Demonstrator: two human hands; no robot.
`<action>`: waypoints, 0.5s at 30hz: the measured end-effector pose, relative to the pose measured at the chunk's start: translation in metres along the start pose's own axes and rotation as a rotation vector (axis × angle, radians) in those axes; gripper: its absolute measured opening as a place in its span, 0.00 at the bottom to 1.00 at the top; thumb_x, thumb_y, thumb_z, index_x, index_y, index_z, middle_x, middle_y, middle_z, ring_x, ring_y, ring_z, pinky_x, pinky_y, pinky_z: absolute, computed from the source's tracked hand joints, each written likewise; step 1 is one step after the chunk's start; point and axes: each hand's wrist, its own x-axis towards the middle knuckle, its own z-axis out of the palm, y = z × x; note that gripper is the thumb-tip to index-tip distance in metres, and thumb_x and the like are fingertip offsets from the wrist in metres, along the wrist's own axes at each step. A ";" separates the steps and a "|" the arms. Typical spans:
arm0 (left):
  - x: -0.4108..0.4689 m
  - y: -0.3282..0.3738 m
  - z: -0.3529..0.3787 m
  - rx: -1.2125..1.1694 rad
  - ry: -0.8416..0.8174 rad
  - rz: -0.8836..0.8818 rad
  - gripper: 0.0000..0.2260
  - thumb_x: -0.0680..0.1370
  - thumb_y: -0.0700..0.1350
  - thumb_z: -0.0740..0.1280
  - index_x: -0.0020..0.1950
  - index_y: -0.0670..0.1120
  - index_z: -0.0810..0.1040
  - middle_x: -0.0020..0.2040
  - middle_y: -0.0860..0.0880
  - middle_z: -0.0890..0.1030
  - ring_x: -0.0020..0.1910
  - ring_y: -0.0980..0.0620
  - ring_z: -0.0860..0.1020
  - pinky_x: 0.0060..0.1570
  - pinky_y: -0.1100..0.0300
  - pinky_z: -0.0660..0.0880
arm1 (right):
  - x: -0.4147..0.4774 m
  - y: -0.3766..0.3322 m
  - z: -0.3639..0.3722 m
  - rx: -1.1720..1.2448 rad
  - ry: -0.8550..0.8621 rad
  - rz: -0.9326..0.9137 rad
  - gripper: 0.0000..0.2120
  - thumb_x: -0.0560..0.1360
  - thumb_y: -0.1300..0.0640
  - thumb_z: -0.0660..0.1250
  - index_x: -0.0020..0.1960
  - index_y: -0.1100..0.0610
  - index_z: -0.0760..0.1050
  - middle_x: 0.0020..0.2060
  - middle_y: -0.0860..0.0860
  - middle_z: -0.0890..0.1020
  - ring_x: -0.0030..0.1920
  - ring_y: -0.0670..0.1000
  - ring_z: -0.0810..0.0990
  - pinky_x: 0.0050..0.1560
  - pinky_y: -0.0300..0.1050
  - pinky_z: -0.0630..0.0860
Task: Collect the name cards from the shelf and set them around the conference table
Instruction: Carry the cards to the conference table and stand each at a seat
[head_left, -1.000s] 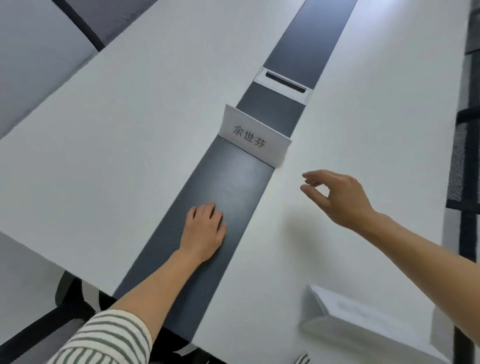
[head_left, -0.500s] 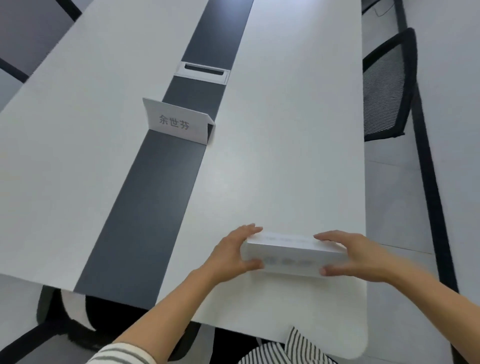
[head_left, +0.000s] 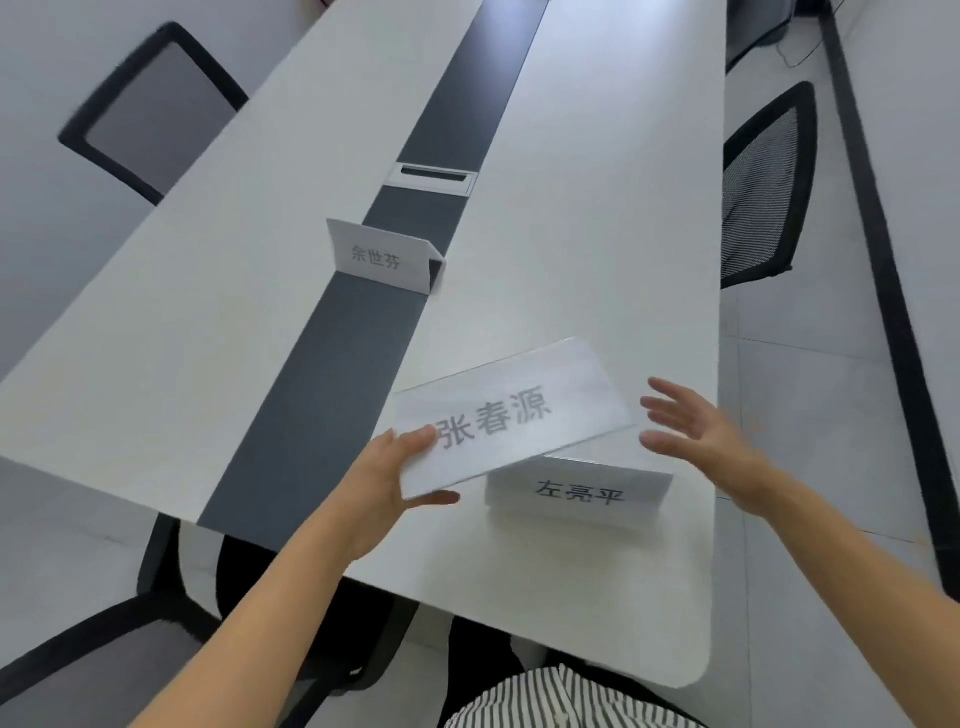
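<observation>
My left hand (head_left: 387, 480) pinches the left end of a white name card (head_left: 524, 410), thumb on top and fingers beneath, and holds it tilted above the white conference table (head_left: 597, 218). Just off that card's right end, my right hand (head_left: 698, 434) hovers with fingers spread and holds nothing. Under the lifted card a second name card (head_left: 579, 491) stands on the table near the front edge. A third name card (head_left: 382, 257) stands farther back across the table's dark centre strip (head_left: 322, 374).
A cable box (head_left: 432, 177) sits in the centre strip beyond the far card. Black mesh chairs stand at the right (head_left: 761, 187), the far left (head_left: 156, 111) and the near left (head_left: 88, 654). The table's rounded near corner (head_left: 691, 665) is in front of me.
Both hands held a stack of cards at the table's near edge. Now my left hand has lifted the top card, my right hand has let go and opened, and one card stays standing below.
</observation>
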 end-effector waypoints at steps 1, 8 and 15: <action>-0.010 -0.007 -0.003 -0.039 0.064 -0.002 0.22 0.71 0.52 0.68 0.62 0.45 0.78 0.57 0.41 0.81 0.53 0.43 0.79 0.47 0.45 0.81 | -0.001 0.017 0.004 -0.051 -0.012 0.054 0.48 0.57 0.38 0.77 0.73 0.42 0.63 0.67 0.43 0.72 0.68 0.46 0.70 0.68 0.51 0.67; -0.082 -0.074 -0.023 -0.218 0.334 -0.057 0.17 0.74 0.52 0.66 0.61 0.49 0.77 0.56 0.44 0.82 0.55 0.40 0.79 0.54 0.42 0.74 | 0.005 0.076 0.026 -0.092 0.057 0.092 0.31 0.64 0.53 0.80 0.65 0.48 0.74 0.63 0.48 0.76 0.62 0.52 0.74 0.57 0.44 0.70; -0.129 -0.111 -0.021 -0.378 0.452 -0.066 0.13 0.78 0.52 0.61 0.59 0.53 0.77 0.54 0.46 0.82 0.52 0.43 0.79 0.55 0.44 0.72 | -0.007 0.050 0.019 -0.036 0.093 -0.031 0.11 0.67 0.61 0.77 0.48 0.53 0.82 0.44 0.47 0.87 0.43 0.40 0.83 0.38 0.29 0.77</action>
